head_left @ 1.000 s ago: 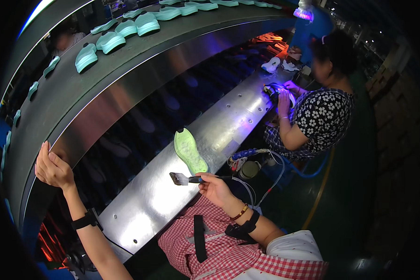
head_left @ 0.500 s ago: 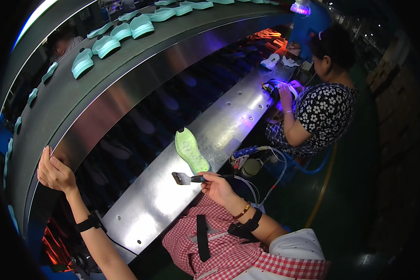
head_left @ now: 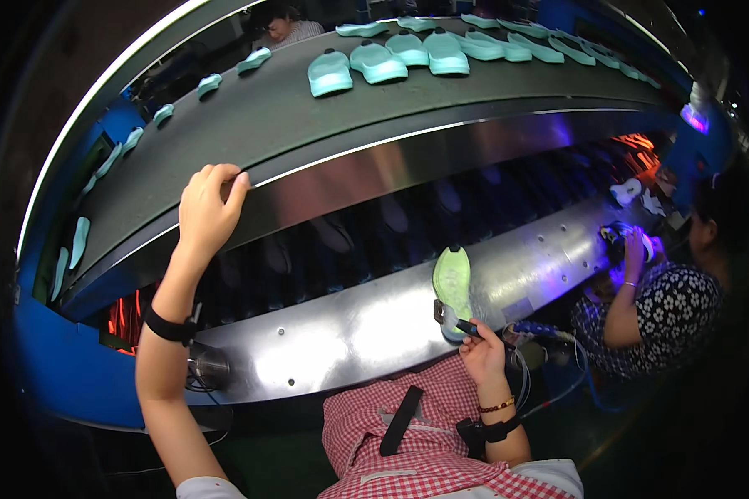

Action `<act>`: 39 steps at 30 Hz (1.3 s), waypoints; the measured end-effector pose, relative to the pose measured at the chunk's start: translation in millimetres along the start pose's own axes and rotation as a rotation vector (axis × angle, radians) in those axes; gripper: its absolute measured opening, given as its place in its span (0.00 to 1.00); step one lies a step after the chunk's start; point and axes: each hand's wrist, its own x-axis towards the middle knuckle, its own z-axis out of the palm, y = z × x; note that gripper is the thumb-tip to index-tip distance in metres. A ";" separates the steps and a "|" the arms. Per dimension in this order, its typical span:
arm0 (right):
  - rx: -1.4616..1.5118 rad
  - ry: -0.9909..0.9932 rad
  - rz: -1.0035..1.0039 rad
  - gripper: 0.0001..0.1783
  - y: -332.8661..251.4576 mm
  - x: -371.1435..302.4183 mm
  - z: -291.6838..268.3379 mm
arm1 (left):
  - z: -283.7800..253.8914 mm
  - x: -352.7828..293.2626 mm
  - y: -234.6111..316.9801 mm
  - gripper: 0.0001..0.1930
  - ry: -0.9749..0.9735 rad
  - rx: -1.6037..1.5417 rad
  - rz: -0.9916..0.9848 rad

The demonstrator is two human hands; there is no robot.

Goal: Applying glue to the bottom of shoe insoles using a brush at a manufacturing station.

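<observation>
My left hand (head_left: 210,208) rests at the metal edge of the conveyor belt (head_left: 266,116), fingers bent, thumb apart, nothing held. In my right hand (head_left: 483,359) is a flat brush (head_left: 468,328) with a dark handle, gripped between thumb and fingers. Its stained bristle end is over the lower left part of a yellow-green shoe sole (head_left: 452,274); whether the bristles touch it I cannot tell. That sole lies on the shiny metal worktop (head_left: 374,333), its dark-tipped end pointing toward the belt.
Several mint-green shoe soles (head_left: 448,54) stand along the belt. Under it, a dark shelf holds rows of soles (head_left: 333,235). A co-worker (head_left: 678,308) handles a shoe (head_left: 628,241) under violet light at right. A blue-handled tool (head_left: 541,330) with hoses lies nearby. Another person (head_left: 287,29) sits beyond the belt.
The view has swung left. My left hand has shifted along the belt edge, its fingers more bent. The brush has moved from beside the sole to over its lower part.
</observation>
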 end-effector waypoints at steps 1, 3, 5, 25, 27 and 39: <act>0.005 0.013 0.014 0.13 -0.9 4.1 -0.5 | -3.0 8.3 2.8 0.13 -0.021 -0.037 -0.009; 0.026 0.027 0.028 0.13 -2.6 13.1 -3.2 | -1.4 35.3 8.1 0.15 -0.048 -0.040 0.048; 0.041 0.011 0.035 0.13 -4.4 18.8 -1.5 | 4.0 69.5 12.8 0.20 -0.149 -0.013 0.112; -0.058 -0.232 -0.114 0.13 -20.9 10.2 -30.8 | 22.0 41.3 32.8 0.13 -0.007 -0.344 0.176; -0.090 -0.217 -0.117 0.12 -16.2 7.5 -23.4 | 20.4 -9.0 42.3 0.13 0.386 -0.679 0.006; -0.183 -0.262 -0.160 0.11 -11.4 1.1 -1.6 | 70.8 -198.9 50.9 0.31 -0.010 -2.231 -0.502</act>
